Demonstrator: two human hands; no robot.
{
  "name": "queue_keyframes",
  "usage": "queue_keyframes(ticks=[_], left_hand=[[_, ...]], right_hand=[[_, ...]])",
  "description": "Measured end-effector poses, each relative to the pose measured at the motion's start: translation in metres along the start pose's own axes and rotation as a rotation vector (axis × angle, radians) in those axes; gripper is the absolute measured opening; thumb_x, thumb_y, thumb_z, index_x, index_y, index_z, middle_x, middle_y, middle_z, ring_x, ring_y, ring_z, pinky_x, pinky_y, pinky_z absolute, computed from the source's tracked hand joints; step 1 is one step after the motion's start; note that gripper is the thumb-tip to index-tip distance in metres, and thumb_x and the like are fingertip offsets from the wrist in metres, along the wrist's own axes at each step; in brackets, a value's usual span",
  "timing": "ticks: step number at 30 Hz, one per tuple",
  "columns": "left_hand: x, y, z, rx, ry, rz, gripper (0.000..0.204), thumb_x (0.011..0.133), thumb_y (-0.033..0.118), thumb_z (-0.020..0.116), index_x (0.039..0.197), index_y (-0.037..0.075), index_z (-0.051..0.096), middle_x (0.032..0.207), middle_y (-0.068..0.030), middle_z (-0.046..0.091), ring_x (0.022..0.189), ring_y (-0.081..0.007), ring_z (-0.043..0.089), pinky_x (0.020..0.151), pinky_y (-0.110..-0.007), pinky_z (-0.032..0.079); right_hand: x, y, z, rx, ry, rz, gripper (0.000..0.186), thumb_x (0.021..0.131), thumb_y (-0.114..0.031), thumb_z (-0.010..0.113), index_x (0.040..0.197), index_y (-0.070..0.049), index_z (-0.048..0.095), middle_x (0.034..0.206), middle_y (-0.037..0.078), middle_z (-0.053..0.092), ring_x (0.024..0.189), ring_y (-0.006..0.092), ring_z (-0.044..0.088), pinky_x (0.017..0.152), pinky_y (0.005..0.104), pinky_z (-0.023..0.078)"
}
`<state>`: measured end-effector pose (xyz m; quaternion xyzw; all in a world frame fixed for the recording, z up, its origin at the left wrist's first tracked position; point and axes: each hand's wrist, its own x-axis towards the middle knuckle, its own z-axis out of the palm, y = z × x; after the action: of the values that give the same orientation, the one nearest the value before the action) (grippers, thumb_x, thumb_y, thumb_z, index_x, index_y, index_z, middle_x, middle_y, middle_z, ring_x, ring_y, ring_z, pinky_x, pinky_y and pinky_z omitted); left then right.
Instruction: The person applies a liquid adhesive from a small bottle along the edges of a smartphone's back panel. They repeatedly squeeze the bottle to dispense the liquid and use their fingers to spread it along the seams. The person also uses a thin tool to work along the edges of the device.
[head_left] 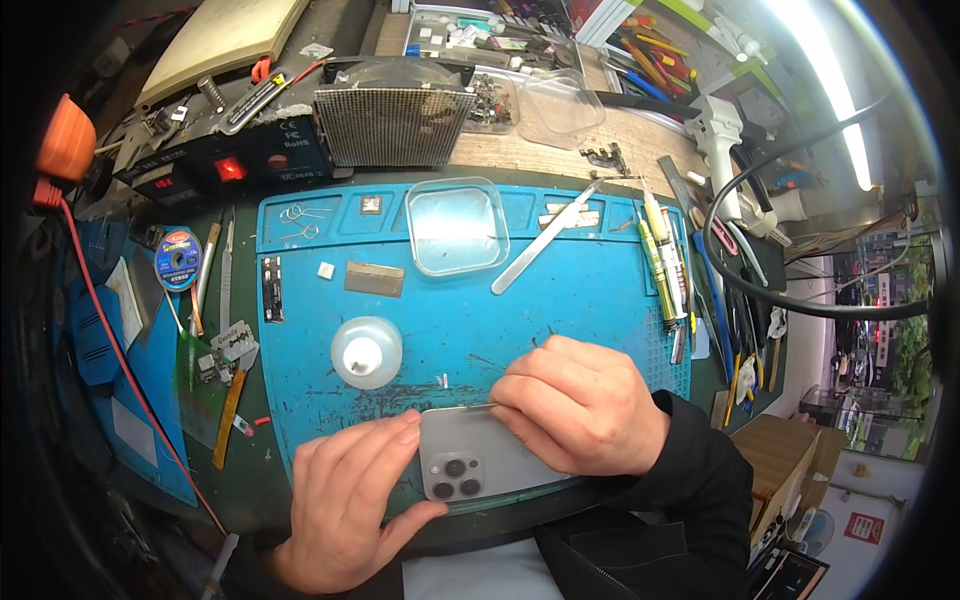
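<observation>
A grey smartphone [515, 455] with three camera lenses lies back up along the near edge of the blue work mat [440, 320]. My left hand [350, 500] steadies its left end, with the fingertips at the far corner and the thumb at the near corner. Over the phone's far edge, my right hand [585, 405] has its fingers curled into a pinch. Whatever sits between those fingertips, if anything, is hidden. Just beyond the phone stands a whitish bottle with a nozzle [366, 355]. Two tiny pale bits [442, 381] rest between the bottle and my right hand.
Beyond the bottle are a clear plastic dish [410, 225], a metal scraper blade [374, 279] and a flat spatula [545, 237]. Syringes [665, 255] and hand tools line the right. A fan with a grille [395, 128] stands behind. A black cable [800, 308] loops at right.
</observation>
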<state>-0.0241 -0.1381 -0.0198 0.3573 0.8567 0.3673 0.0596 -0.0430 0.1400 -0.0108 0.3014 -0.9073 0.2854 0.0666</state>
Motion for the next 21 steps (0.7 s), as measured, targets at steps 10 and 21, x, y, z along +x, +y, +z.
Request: queue_keyframes(ticks=[10, 21], left_hand=[[0.0001, 0.0000, 0.0005, -0.006, 0.008, -0.010, 0.088, 0.077, 0.029, 0.092, 0.149, 0.001, 0.050, 0.140, -0.0161, 0.068, 0.121, -0.0315, 0.064, 0.099, -0.042, 0.044], [0.0020, 0.0055, 0.0001, 0.011, 0.025, -0.044, 0.089, 0.074, 0.028, 0.093, 0.148, 0.000, 0.051, 0.137, -0.0136, 0.071, 0.119, -0.0295, 0.065, 0.098, -0.041, 0.044]], right_hand=[[0.0014, -0.0013, -0.0014, -0.027, -0.021, -0.022, 0.024, 0.073, -0.001, 0.085, 0.093, -0.004, 0.070, 0.087, 0.005, 0.067, 0.067, 0.0208, 0.062, 0.059, 0.0324, 0.052], [-0.0022, 0.0011, 0.0050, -0.096, 0.019, -0.112, 0.025, 0.073, -0.008, 0.072, 0.097, 0.000, 0.069, 0.084, 0.006, 0.058, 0.067, 0.0189, 0.058, 0.059, 0.0307, 0.050]])
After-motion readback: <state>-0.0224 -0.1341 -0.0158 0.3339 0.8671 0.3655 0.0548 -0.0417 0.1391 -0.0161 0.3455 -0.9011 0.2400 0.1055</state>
